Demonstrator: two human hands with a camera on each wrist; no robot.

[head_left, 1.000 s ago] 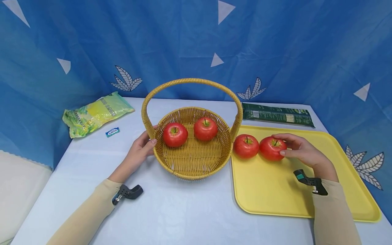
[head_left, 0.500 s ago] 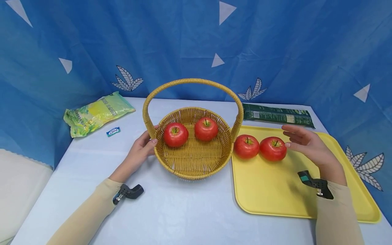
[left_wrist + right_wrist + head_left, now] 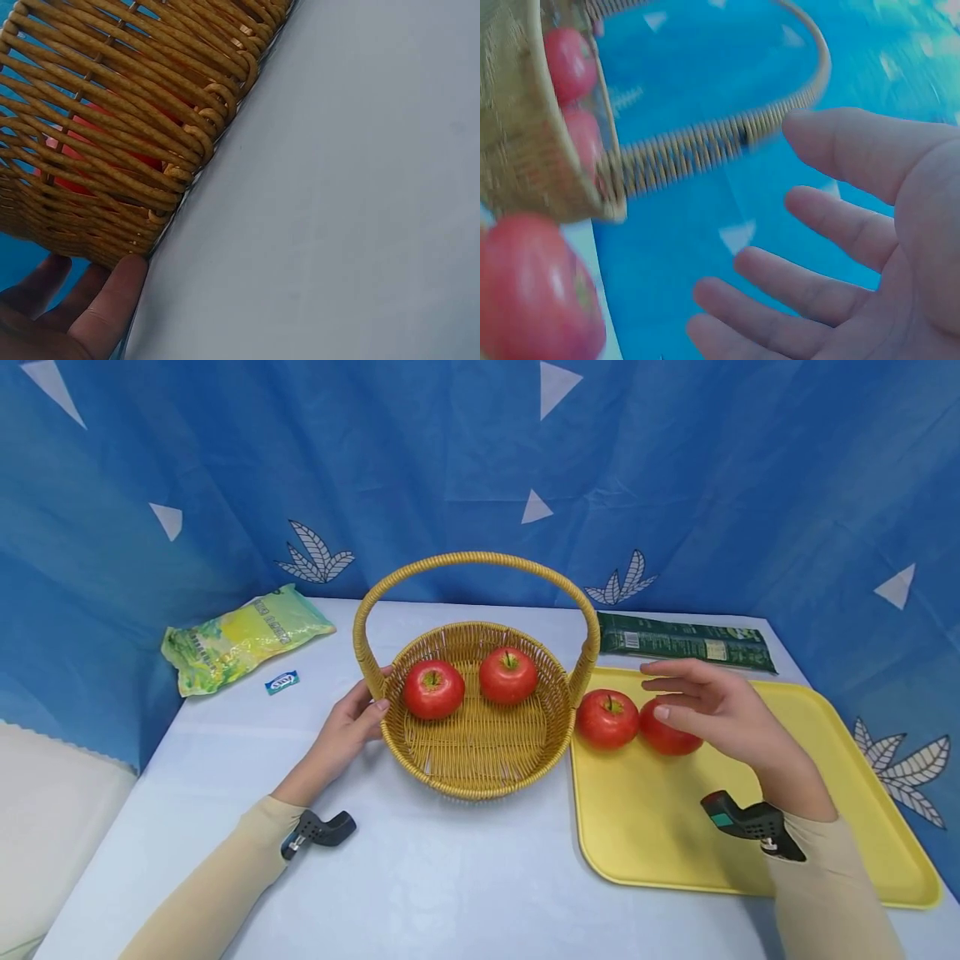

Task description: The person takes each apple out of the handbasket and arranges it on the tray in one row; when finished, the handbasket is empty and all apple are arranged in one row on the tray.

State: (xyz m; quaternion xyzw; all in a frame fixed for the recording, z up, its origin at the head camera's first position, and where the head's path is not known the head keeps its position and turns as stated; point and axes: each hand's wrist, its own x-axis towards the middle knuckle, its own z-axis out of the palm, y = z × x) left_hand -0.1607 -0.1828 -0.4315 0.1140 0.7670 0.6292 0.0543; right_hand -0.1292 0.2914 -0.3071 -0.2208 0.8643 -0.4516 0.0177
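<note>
Left hand (image 3: 348,725): fingers hold wicker basket (image 3: 480,752), mid-frame; two red apples (image 3: 433,690) within | right hand (image 3: 726,710): fingers wide, empty; over rightmost apple (image 3: 670,744) on yellow tray (image 3: 637,835), right of frame | risk: off-centre closing could nudge it into neighbouring apple (image 3: 606,722); setting both rolling

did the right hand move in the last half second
Yes: against the yellow tray, the right hand has shifted left, toward the basket, now partly hiding an apple.
</note>
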